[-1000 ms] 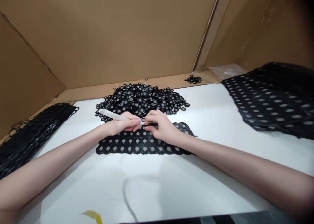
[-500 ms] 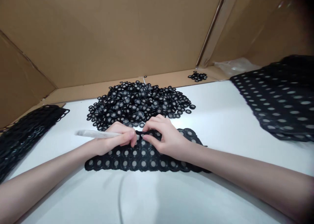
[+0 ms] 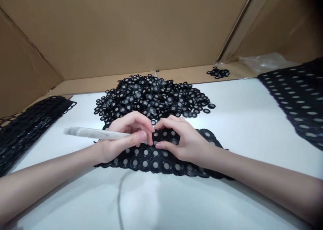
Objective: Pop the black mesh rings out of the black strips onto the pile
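Observation:
A white pen-shaped tool [image 3: 94,133] with a cloudy, wrapped-looking end lies in my left hand [image 3: 123,136], held between thumb and fingers. Its blunt end points left, and its working tip is hidden. Beneath both hands lies a black sheet of joined rings [image 3: 155,165] with pale grey round centres in rows. My right hand [image 3: 184,141] rests over the sheet's middle, thumb and forefinger apart, with nothing visible between them. Just beyond the hands, a heap of loose black rings with grey centres [image 3: 151,97] covers the white table.
A stack of black open-ring mesh [image 3: 32,125] lies at the left. Black sheets with grey dots [image 3: 300,99] lie at the right, near a clear plastic bag [image 3: 267,62]. A small ring pile [image 3: 218,72] sits by the cardboard wall [image 3: 138,31]. A thin cord [image 3: 119,199] shows in front.
The view has shifted, so the scene sits farther right. My left hand has risen slightly from the sheet, its fingers more open around the tool. My right thumb and forefinger remain apart.

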`<act>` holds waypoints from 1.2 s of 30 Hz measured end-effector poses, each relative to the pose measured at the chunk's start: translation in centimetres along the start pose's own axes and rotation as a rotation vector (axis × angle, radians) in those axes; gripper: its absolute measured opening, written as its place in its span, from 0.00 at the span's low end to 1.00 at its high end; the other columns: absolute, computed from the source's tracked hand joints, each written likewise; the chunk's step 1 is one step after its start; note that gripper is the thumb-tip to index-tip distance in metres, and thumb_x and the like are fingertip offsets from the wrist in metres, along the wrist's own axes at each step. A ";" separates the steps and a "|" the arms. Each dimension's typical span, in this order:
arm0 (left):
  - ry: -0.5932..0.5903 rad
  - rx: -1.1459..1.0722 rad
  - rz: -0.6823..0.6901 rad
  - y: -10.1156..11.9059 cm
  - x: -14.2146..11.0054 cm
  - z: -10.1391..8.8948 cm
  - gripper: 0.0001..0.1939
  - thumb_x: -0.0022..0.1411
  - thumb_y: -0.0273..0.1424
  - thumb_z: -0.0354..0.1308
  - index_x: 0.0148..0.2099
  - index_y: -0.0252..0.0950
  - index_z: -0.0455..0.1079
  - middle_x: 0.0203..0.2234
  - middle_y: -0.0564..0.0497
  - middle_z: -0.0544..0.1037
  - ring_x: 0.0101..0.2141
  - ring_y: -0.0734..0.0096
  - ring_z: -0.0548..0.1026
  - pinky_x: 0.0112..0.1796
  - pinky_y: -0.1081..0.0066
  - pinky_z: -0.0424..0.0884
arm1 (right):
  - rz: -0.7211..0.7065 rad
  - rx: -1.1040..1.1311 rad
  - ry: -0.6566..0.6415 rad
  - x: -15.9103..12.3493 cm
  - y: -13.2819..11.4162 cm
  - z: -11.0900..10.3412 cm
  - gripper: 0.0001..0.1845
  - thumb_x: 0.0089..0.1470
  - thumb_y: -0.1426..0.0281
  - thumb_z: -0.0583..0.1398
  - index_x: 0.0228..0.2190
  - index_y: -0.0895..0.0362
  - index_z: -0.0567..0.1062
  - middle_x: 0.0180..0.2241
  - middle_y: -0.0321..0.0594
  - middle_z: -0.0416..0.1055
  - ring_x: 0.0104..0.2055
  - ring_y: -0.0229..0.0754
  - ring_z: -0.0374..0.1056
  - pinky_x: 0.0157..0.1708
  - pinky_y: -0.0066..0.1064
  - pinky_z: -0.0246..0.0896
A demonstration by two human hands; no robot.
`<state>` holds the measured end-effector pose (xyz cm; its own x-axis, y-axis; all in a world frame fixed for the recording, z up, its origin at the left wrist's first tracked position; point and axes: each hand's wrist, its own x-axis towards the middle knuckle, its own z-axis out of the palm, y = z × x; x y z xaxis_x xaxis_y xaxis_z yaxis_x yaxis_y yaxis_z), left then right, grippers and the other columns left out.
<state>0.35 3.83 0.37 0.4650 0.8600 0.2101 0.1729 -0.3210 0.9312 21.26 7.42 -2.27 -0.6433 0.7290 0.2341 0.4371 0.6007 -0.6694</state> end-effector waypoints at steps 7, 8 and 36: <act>-0.056 -0.138 -0.060 -1.0 0.0 0.0 0.17 0.64 0.43 0.51 0.37 0.34 0.66 0.20 0.53 0.73 0.21 0.75 0.71 0.24 0.75 0.65 | -0.012 0.008 0.022 -0.1 0.4 0.0 0.12 0.48 0.65 0.64 0.37 0.52 0.71 0.33 0.39 0.69 0.38 0.46 0.64 0.41 0.39 0.58; -0.060 -0.130 -0.065 -1.0 0.1 -0.1 0.17 0.64 0.44 0.51 0.36 0.33 0.66 0.20 0.53 0.73 0.21 0.75 0.71 0.24 0.75 0.65 | -0.012 0.010 0.025 -0.1 0.4 0.0 0.12 0.48 0.65 0.65 0.36 0.52 0.71 0.33 0.39 0.69 0.38 0.46 0.64 0.41 0.39 0.58; -0.344 0.200 0.000 0.6 1.1 -0.2 0.18 0.68 0.31 0.43 0.26 0.33 0.63 0.17 0.57 0.66 0.19 0.81 0.62 0.25 0.79 0.60 | -0.134 0.045 0.047 -0.1 0.0 -0.2 0.09 0.48 0.72 0.64 0.34 0.55 0.71 0.34 0.35 0.72 0.37 0.41 0.66 0.40 0.34 0.55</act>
<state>0.78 4.63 1.22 0.7230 0.6876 0.0664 0.3226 -0.4211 0.8477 21.46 7.42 -2.11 -0.6637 0.6580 0.3556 0.3196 0.6794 -0.6606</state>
